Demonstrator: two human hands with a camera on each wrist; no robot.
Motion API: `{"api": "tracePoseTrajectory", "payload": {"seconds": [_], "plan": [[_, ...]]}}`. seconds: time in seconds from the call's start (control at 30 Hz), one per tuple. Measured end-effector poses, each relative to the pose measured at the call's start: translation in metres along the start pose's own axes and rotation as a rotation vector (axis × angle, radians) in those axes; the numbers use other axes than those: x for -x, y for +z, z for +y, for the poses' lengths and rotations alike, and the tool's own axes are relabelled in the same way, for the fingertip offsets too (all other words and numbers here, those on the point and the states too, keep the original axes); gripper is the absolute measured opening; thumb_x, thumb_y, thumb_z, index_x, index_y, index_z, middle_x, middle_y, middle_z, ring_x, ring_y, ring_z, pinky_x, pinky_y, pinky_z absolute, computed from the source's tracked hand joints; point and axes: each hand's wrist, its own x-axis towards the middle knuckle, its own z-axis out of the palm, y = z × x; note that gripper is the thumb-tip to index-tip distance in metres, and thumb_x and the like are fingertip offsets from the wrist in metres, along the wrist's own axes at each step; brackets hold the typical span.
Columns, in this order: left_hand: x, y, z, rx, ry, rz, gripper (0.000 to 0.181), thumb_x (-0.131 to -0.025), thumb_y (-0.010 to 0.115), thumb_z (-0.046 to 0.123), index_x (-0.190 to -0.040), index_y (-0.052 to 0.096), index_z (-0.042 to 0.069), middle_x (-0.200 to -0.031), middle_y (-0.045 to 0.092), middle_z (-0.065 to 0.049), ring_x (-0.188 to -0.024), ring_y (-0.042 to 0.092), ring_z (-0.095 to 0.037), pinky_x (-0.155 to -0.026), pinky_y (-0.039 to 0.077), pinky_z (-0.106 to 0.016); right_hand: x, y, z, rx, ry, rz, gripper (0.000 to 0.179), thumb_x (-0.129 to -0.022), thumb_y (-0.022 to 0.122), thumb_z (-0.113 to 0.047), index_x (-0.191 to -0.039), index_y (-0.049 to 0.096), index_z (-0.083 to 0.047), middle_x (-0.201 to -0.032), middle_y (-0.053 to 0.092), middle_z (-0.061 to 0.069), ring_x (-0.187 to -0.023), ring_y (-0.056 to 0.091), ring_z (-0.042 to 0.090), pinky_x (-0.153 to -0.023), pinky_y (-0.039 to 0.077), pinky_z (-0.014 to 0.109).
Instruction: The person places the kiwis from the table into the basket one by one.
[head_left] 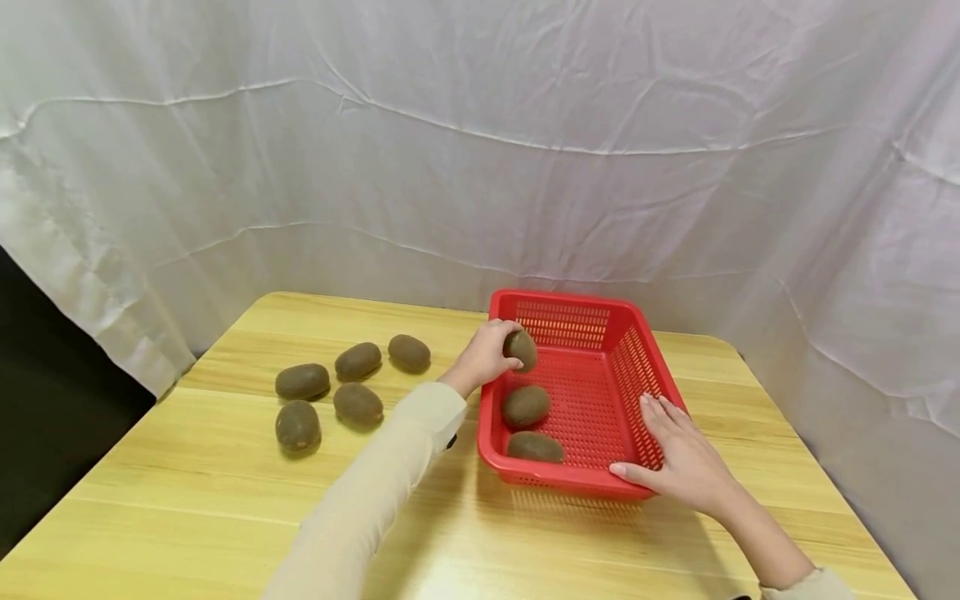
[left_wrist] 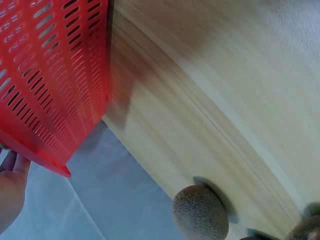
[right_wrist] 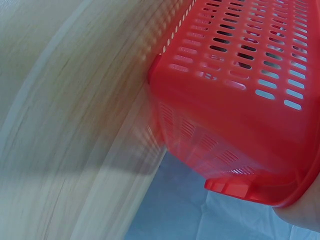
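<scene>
In the head view my left hand [head_left: 486, 357] grips a brown kiwi [head_left: 522, 350] just inside the left rim of a red plastic basket [head_left: 553, 477]. Two more kiwis lie in the basket along its left side, one mid-way [head_left: 526, 406] and one by the near wall [head_left: 536, 447]. My right hand [head_left: 686, 458] rests on the basket's near right corner, thumb over the near rim and fingers along the right wall. In the left wrist view, the basket wall [left_wrist: 55, 85] hides most of what the left fingers hold.
Left of the basket, several kiwis [head_left: 358, 406] lie loose on the wooden table [head_left: 225, 492]. A pale curtain [head_left: 420, 183] hangs behind the table's back edge and along both sides. A dark gap [head_left: 60, 400] shows at the far left.
</scene>
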Motion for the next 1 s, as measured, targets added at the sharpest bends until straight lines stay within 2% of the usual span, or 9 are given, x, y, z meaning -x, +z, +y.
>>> {"api": "tracePoseTrajectory", "payload": {"seconds": [0.1, 0.27, 0.4, 0.57, 0.67, 0.77, 1.0], "plan": [[0.001, 0.001, 0.0, -0.006, 0.003, -0.001, 0.048, -0.077, 0.074, 0.009, -0.121, 0.056, -0.001, -0.117, 0.059, -0.017, -0.108, 0.056, -0.028, -0.095, 0.048, -0.036, 0.0, 0.001, 0.0, -0.005, 0.003, -0.001, 0.104, -0.075, 0.064, -0.06, -0.142, 0.025, 0.009, -0.147, 0.027, 0.028, -0.134, 0.021, 0.047, -0.104, 0.024, 0.065], [0.002, 0.004, 0.0, -0.004, 0.009, 0.023, 0.037, -0.082, 0.068, 0.005, -0.117, 0.059, -0.002, -0.116, 0.061, -0.016, -0.11, 0.056, -0.028, -0.098, 0.046, -0.036, 0.002, 0.002, 0.001, -0.012, 0.01, -0.002, 0.104, -0.075, 0.064, -0.06, -0.142, 0.026, 0.009, -0.147, 0.027, 0.028, -0.135, 0.021, 0.047, -0.104, 0.024, 0.065], [0.005, 0.005, -0.002, 0.05, 0.006, 0.072, 0.033, -0.083, 0.065, 0.001, -0.115, 0.06, -0.003, -0.115, 0.062, -0.018, -0.11, 0.056, -0.03, -0.099, 0.045, -0.038, 0.002, 0.002, 0.002, -0.013, 0.01, 0.0, 0.104, -0.074, 0.065, -0.06, -0.142, 0.026, 0.009, -0.147, 0.027, 0.028, -0.135, 0.021, 0.047, -0.104, 0.024, 0.064], [0.01, 0.003, -0.004, 0.125, 0.023, 0.132, 0.031, -0.083, 0.066, 0.004, -0.113, 0.061, -0.002, -0.111, 0.062, -0.019, -0.103, 0.058, -0.031, -0.092, 0.048, -0.038, 0.001, 0.003, 0.001, -0.012, 0.0, 0.008, 0.104, -0.075, 0.064, -0.061, -0.141, 0.027, 0.009, -0.147, 0.027, 0.028, -0.134, 0.022, 0.047, -0.104, 0.025, 0.064], [0.013, 0.001, -0.007, 0.143, 0.028, 0.156, 0.031, -0.083, 0.066, 0.006, -0.113, 0.062, -0.002, -0.114, 0.062, -0.018, -0.107, 0.057, -0.031, -0.094, 0.048, -0.039, 0.0, 0.002, 0.001, -0.012, -0.009, 0.013, 0.103, -0.075, 0.064, -0.06, -0.141, 0.027, 0.01, -0.147, 0.028, 0.029, -0.134, 0.022, 0.047, -0.103, 0.025, 0.065], [0.016, -0.001, -0.011, 0.153, 0.033, 0.172, 0.032, -0.083, 0.067, 0.007, -0.113, 0.062, -0.002, -0.116, 0.062, -0.017, -0.11, 0.057, -0.03, -0.096, 0.047, -0.039, -0.001, 0.001, 0.001, -0.017, -0.003, 0.003, 0.103, -0.075, 0.064, -0.06, -0.141, 0.026, 0.009, -0.147, 0.027, 0.028, -0.134, 0.021, 0.047, -0.104, 0.023, 0.065], [0.024, -0.006, -0.016, 0.187, 0.045, 0.182, 0.03, -0.082, 0.068, 0.008, -0.109, 0.063, -0.004, -0.112, 0.063, -0.02, -0.105, 0.058, -0.03, -0.089, 0.051, -0.04, 0.0, 0.001, 0.0, -0.006, -0.004, 0.004, 0.103, -0.074, 0.065, -0.059, -0.141, 0.027, 0.009, -0.147, 0.028, 0.028, -0.134, 0.023, 0.047, -0.104, 0.025, 0.065]]}}
